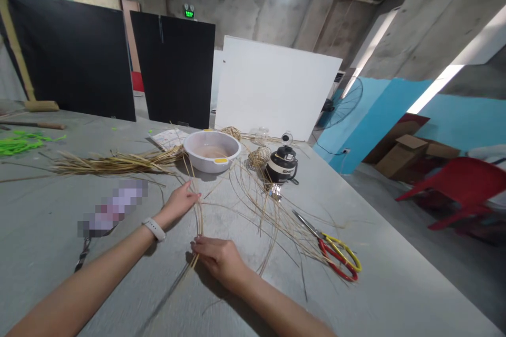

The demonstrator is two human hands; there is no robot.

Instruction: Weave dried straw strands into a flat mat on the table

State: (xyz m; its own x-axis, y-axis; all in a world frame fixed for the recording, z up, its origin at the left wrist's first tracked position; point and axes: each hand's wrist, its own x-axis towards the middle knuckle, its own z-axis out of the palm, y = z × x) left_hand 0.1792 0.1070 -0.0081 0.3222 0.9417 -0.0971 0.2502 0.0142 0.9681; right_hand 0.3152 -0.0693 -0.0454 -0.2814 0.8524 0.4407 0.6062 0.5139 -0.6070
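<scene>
My right hand [219, 257] pinches a few thin straw-coloured strands [200, 218] near their lower ends, above the grey table. Farther up the same strands, my left hand [182, 201] has its fingers closed around or against them; a white wristband [154, 228] is on that wrist. The strands run upward toward a white basin [212, 151] with yellow grips, which holds some liquid. To the right, loose strands [272, 218] fan out across the table, and large scissors [332, 247] with red and yellow handles lie over their ends.
A thick bundle of strands [118, 162] lies left of the basin, near a printed paper [169, 138]. A black-and-white jug [281, 166] stands beside a woven ball [259, 157]. Bright green strips [19, 143] lie far left. A red chair [462, 184] is beyond the table's right edge.
</scene>
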